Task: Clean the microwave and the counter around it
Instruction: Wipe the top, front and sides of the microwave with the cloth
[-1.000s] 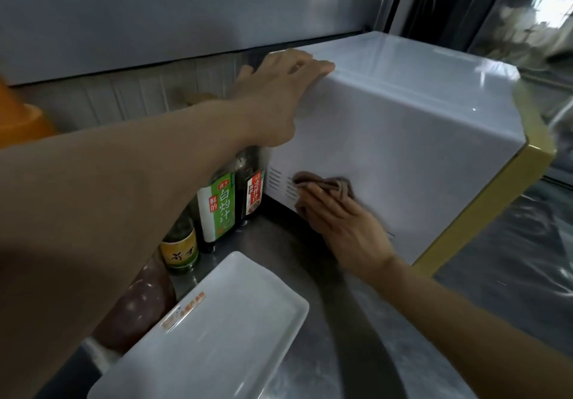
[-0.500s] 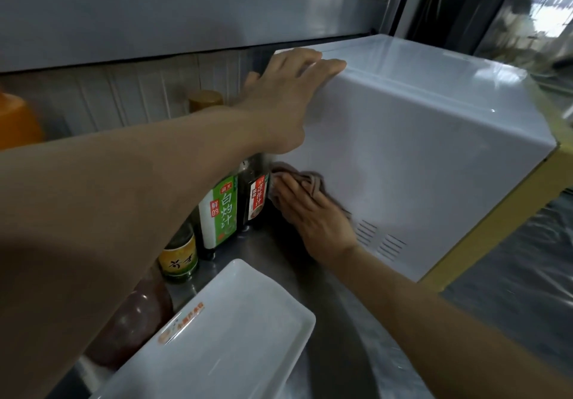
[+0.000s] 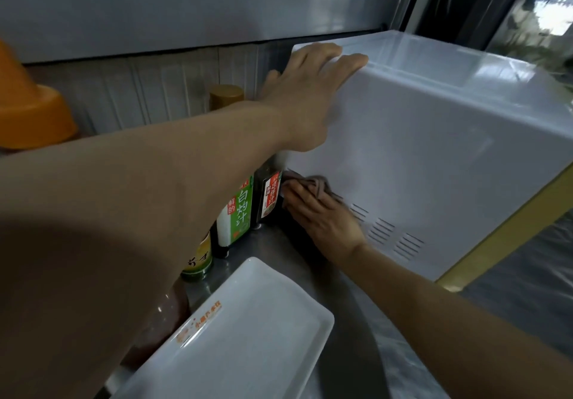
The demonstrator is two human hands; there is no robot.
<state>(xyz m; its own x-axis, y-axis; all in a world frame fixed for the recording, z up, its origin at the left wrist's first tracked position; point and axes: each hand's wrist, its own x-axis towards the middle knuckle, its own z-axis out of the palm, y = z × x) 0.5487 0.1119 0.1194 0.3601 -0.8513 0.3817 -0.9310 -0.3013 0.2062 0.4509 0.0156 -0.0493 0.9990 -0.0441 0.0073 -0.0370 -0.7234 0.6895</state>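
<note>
My right hand (image 3: 322, 222) presses the bunched cloth (image 3: 313, 183), which has slid back to the microwave (image 3: 434, 150) side's rear lower corner; vents now uncovered. Beyond, my left hand (image 3: 307, 95), spread flat, steadies the top edge.

The left arm stretches forward across the view, bare to the wrist, its left hand (image 3: 305, 98) spread flat with palm down and fingers (image 3: 350, 61) extended, thumb angled back. The right arm reaches in from the lower right, lower than the left. The right hand (image 3: 322, 219) is back-up, its fingers pressed forward and slightly curled, no tight grip visible.
</note>
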